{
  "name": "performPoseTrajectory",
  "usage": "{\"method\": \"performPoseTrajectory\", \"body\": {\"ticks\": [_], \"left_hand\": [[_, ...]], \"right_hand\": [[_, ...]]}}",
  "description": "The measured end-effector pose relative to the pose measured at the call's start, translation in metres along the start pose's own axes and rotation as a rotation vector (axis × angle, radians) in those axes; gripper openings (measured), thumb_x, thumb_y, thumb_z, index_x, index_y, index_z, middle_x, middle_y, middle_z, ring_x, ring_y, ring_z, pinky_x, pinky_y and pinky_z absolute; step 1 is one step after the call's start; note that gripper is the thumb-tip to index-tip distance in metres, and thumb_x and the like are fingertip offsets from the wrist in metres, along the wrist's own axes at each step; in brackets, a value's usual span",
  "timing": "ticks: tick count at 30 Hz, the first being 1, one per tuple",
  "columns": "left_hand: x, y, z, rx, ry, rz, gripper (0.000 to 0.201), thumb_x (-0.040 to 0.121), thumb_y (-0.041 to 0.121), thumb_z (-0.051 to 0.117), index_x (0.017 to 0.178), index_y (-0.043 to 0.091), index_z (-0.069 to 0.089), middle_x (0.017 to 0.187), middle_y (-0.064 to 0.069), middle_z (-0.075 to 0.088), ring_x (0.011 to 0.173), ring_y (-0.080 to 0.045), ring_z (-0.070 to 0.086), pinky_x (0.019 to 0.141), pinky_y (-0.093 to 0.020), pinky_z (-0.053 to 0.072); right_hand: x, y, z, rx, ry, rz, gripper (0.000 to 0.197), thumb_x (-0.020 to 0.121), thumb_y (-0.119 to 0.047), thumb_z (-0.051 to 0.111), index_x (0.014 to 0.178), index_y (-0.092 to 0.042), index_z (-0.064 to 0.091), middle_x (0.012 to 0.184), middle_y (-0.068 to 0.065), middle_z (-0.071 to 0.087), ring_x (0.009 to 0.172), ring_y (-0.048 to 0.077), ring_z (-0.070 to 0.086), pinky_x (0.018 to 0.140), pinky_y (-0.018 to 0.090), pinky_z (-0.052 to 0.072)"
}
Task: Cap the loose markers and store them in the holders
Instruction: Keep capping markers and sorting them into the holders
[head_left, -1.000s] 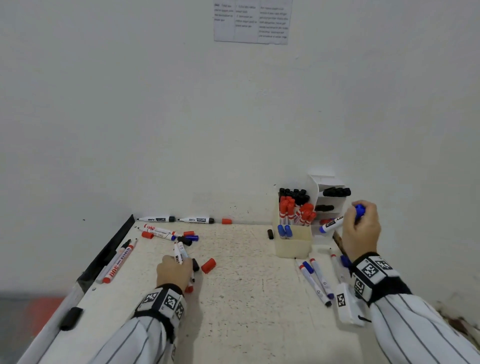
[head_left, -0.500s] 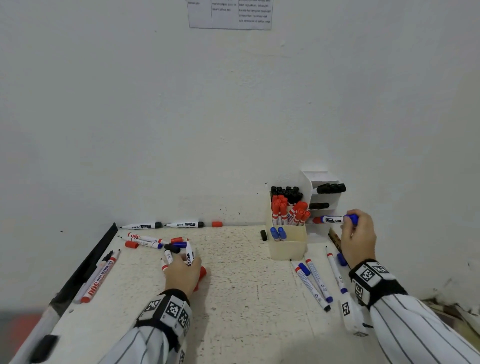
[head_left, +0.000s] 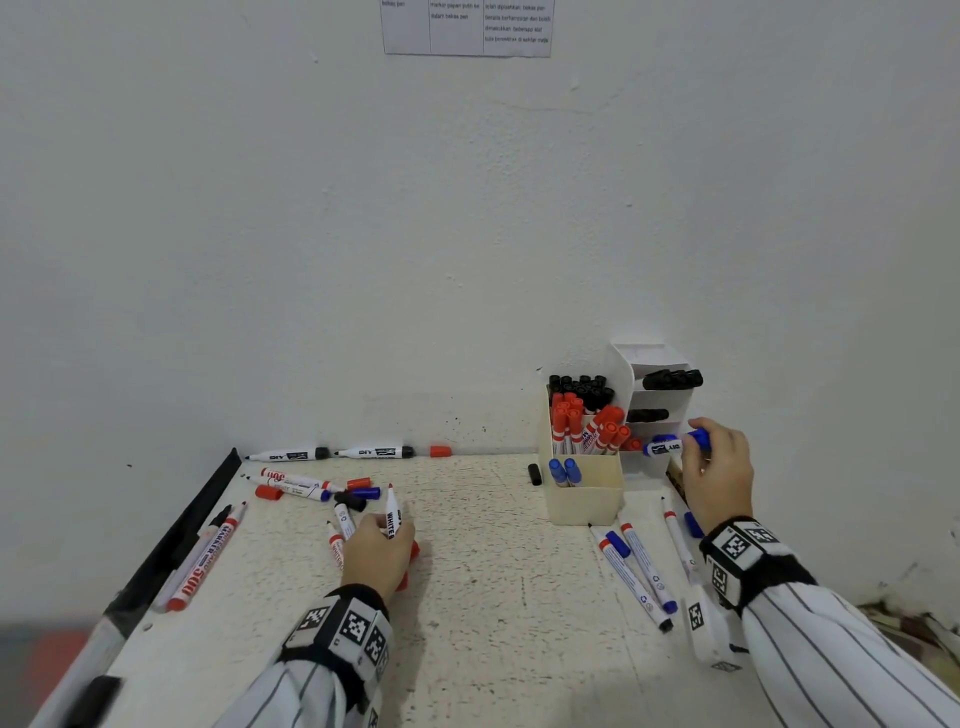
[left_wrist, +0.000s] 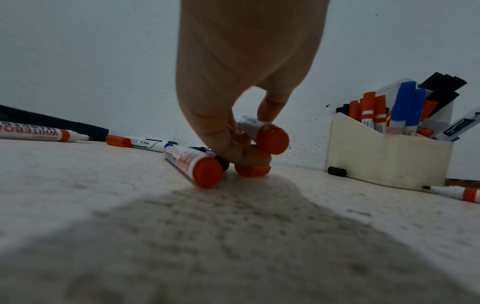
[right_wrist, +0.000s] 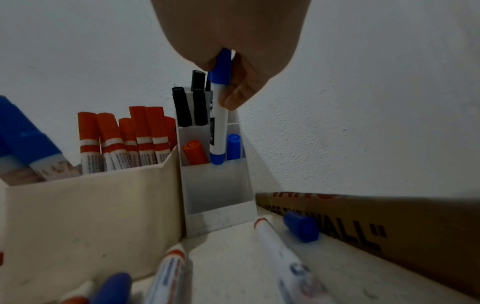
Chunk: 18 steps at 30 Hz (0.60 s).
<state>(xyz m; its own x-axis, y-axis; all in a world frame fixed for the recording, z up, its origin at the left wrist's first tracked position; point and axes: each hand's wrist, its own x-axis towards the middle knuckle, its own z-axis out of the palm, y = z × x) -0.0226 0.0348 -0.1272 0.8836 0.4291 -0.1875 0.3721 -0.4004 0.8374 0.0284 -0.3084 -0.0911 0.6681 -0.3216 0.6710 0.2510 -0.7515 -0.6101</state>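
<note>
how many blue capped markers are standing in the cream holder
2. Both stand side by side in the front compartment of the cream holder: the left blue marker and the right blue marker. Others could sit hidden behind its wall.

1. A white wall (head_left: 363, 234) rises behind the speckled table (head_left: 493, 597).
2. A printed paper sheet (head_left: 467, 26) hangs high on that wall.
3. A brown lettered strip (right_wrist: 363, 224) lies along the wall's foot, right side.

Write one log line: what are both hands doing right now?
right hand: lowering capped blue marker into white holder | left hand: holding red marker on table
</note>
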Motion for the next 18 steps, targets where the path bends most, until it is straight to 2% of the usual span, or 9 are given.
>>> {"method": "performPoseTrajectory", "body": {"ticks": [2, 4, 6, 8, 10, 12, 14, 18], "left_hand": [[0.000, 0.001, -0.001, 0.011, -0.002, -0.001, 0.043, 0.094, 0.028, 0.051, 0.129, 0.005, 0.046, 0.113, -0.013, 0.061, 0.076, -0.018, 0.058, 0.061, -0.024, 0.052], [0.001, 0.001, -0.002, 0.004, 0.002, -0.009, 0.042, 0.093, 0.028, 0.052, 0.128, 0.005, 0.047, 0.111, -0.014, 0.062, 0.080, -0.024, 0.062, 0.073, -0.034, 0.056], [0.001, 0.001, -0.003, 0.003, -0.003, -0.017, 0.042, 0.093, 0.028, 0.052, 0.128, 0.006, 0.047, 0.112, -0.014, 0.061, 0.081, -0.024, 0.063, 0.076, -0.035, 0.057], [0.000, 0.001, -0.003, 0.012, -0.010, -0.022, 0.043, 0.094, 0.030, 0.051, 0.129, 0.007, 0.045, 0.115, -0.014, 0.059, 0.080, -0.021, 0.061, 0.069, -0.030, 0.056], [0.000, 0.001, -0.003, 0.032, -0.012, -0.018, 0.045, 0.094, 0.031, 0.051, 0.131, 0.008, 0.044, 0.116, -0.013, 0.059, 0.081, -0.020, 0.062, 0.063, -0.025, 0.054], [0.001, 0.001, -0.003, 0.027, -0.020, -0.017, 0.045, 0.094, 0.032, 0.050, 0.132, 0.009, 0.044, 0.113, -0.011, 0.059, 0.077, -0.018, 0.061, 0.054, -0.021, 0.050], [0.001, 0.001, -0.004, 0.013, -0.017, -0.015, 0.044, 0.094, 0.032, 0.050, 0.131, 0.008, 0.044, 0.108, -0.009, 0.058, 0.071, -0.016, 0.059, 0.047, -0.018, 0.045], [0.001, 0.000, -0.007, -0.027, -0.006, 0.002, 0.040, 0.094, 0.030, 0.050, 0.127, 0.008, 0.047, 0.096, -0.005, 0.055, 0.057, -0.013, 0.056, 0.037, -0.014, 0.044]], "right_hand": [[0.004, -0.004, 0.002, 0.019, 0.025, -0.027, 0.025, 0.087, 0.001, 0.056, 0.112, 0.005, 0.058, 0.108, 0.025, 0.053, 0.088, 0.021, 0.050, 0.081, 0.027, 0.040], [0.008, -0.005, 0.005, 0.016, 0.024, -0.050, 0.023, 0.086, 0.004, 0.057, 0.108, 0.006, 0.058, 0.105, 0.025, 0.055, 0.088, 0.025, 0.053, 0.080, 0.028, 0.041], [0.008, -0.003, 0.009, 0.012, -0.024, -0.023, 0.022, 0.084, 0.005, 0.058, 0.105, 0.006, 0.058, 0.099, 0.021, 0.057, 0.086, 0.027, 0.054, 0.078, 0.029, 0.041], [0.008, 0.000, 0.013, -0.004, -0.066, 0.016, 0.018, 0.082, 0.005, 0.060, 0.099, 0.005, 0.057, 0.091, 0.020, 0.058, 0.080, 0.025, 0.051, 0.074, 0.030, 0.040], [0.008, 0.003, 0.017, -0.041, -0.084, 0.008, 0.016, 0.078, 0.008, 0.064, 0.093, 0.006, 0.060, 0.089, 0.023, 0.057, 0.077, 0.030, 0.053, 0.071, 0.034, 0.044], [0.008, 0.007, 0.021, -0.071, -0.103, 0.022, 0.016, 0.076, 0.011, 0.065, 0.091, 0.007, 0.064, 0.092, 0.027, 0.057, 0.079, 0.036, 0.056, 0.075, 0.036, 0.047], [0.009, 0.009, 0.027, -0.122, -0.138, 0.045, 0.019, 0.078, 0.013, 0.059, 0.096, 0.010, 0.066, 0.098, 0.030, 0.057, 0.086, 0.041, 0.057, 0.080, 0.033, 0.042], [0.007, 0.003, 0.032, -0.171, -0.263, 0.143, 0.030, 0.086, 0.011, 0.047, 0.114, 0.012, 0.058, 0.118, 0.030, 0.049, 0.104, 0.041, 0.052, 0.097, 0.035, 0.038]]}}
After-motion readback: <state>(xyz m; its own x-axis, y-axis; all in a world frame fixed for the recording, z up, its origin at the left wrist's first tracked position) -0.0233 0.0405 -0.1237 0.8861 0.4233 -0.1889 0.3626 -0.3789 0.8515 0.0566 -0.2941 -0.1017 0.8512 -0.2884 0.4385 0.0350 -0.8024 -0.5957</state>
